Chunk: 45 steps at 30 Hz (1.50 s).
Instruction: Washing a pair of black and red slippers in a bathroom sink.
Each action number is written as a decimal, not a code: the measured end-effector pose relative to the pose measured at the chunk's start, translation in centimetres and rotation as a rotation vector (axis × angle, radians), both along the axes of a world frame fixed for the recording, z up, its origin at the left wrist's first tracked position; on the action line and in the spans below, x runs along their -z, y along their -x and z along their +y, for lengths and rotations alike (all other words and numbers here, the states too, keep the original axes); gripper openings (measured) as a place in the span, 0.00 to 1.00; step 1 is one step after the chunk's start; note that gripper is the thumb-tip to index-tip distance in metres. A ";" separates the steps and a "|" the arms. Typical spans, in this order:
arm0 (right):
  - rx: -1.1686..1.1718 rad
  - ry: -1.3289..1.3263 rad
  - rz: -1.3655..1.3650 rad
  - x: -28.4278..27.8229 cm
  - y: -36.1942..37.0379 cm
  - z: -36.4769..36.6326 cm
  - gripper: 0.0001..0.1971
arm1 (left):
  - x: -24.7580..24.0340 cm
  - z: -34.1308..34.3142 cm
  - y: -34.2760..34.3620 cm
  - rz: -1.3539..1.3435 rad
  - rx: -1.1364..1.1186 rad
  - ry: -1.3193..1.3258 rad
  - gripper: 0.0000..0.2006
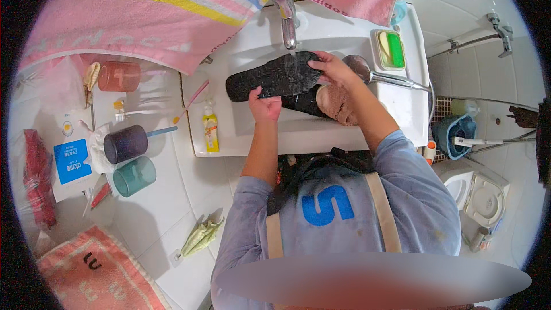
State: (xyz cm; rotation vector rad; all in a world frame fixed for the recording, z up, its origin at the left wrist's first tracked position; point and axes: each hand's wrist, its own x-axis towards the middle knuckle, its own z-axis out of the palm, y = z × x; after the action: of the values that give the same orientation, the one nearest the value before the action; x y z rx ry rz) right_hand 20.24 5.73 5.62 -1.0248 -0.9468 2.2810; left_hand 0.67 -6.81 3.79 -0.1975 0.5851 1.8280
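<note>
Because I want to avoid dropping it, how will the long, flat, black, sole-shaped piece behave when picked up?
The black piece is probably slippery, since its surface looks wet under the silver metal tap. It seems fairly stiff, lying flat between the left hand and right hand.

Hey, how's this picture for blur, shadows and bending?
Head view: a smooth blurred oval hides the lower middle; the black sole is fairly clear; a soft shadow falls below the green cup; the right sink edge bows; the corners are black.
</note>
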 end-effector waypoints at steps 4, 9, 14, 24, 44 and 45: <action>-0.075 -0.148 -0.073 0.3 -3.4 0.6 0.20 | 1.9 0.9 -0.8 0.056 0.170 0.289 0.20; -0.018 -0.394 -0.089 -1.0 -5.5 -1.2 0.18 | 1.4 1.7 -1.4 -0.013 0.287 0.267 0.25; -0.090 -0.816 -0.219 1.3 -6.1 -1.8 0.22 | -1.5 4.0 -3.1 -0.061 0.343 0.100 0.29; 0.178 -0.466 -0.156 -1.2 -3.0 -2.9 0.28 | 2.8 5.1 -2.4 0.221 0.150 0.214 0.10; 0.205 -0.308 -0.082 -1.7 -8.6 -5.2 0.29 | 4.1 7.6 -5.1 1.601 0.076 0.849 0.33; 0.253 -0.237 -0.054 -1.0 -9.5 -5.4 0.29 | 2.2 7.5 -6.6 1.817 0.356 0.794 0.35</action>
State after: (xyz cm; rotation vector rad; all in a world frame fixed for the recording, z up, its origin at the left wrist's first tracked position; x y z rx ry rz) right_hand 29.70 0.36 6.65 -1.0419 -1.0183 1.8937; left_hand 7.25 0.73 1.59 1.1066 2.3433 0.8704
